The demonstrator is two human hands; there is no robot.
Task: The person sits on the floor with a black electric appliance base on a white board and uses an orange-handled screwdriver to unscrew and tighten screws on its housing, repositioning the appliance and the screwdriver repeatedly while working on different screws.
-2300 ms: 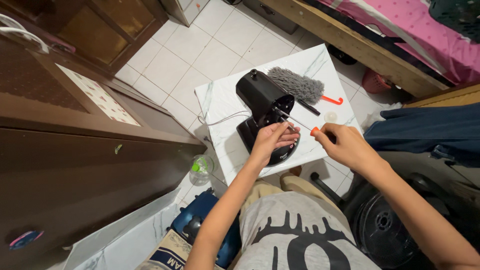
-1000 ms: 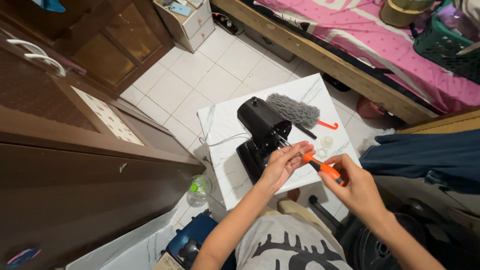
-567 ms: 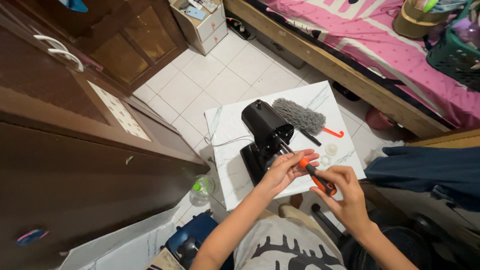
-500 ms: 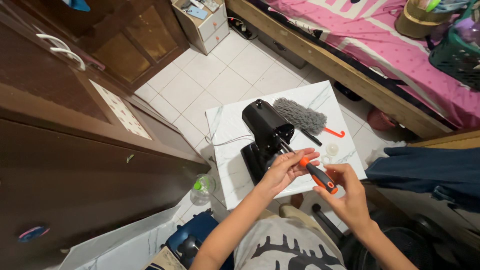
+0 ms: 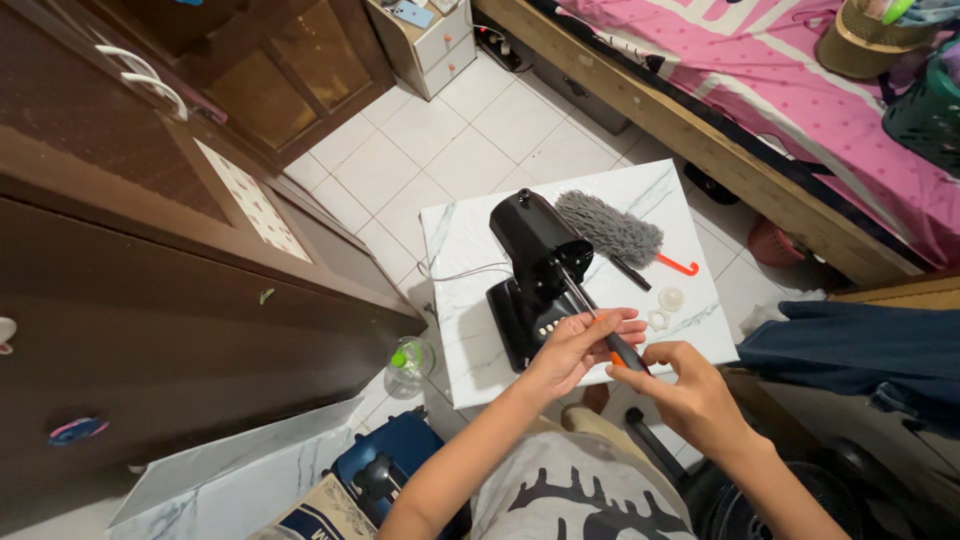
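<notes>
A black motor housing on a black base (image 5: 540, 270) stands on a small white marble-patterned table (image 5: 460, 250). A screwdriver with an orange and black handle (image 5: 600, 325) points its shaft up into the black housing. My left hand (image 5: 580, 345) wraps its fingers over the handle and shaft. My right hand (image 5: 685, 385) grips the lower end of the handle. Both hands hover over the table's near edge.
A grey fluffy duster with an orange hook handle (image 5: 620, 230) lies behind the housing. Small white plastic rings (image 5: 665, 305) lie on the table at right. A dark wooden cabinet (image 5: 150, 260) is at left, a bed with pink sheet (image 5: 780, 90) behind. A plastic bottle (image 5: 410, 360) stands on the floor.
My hands and the screwdriver drew back toward me, and the view shifted so more of the room shows. Both hands now hold the screwdriver handle together.
</notes>
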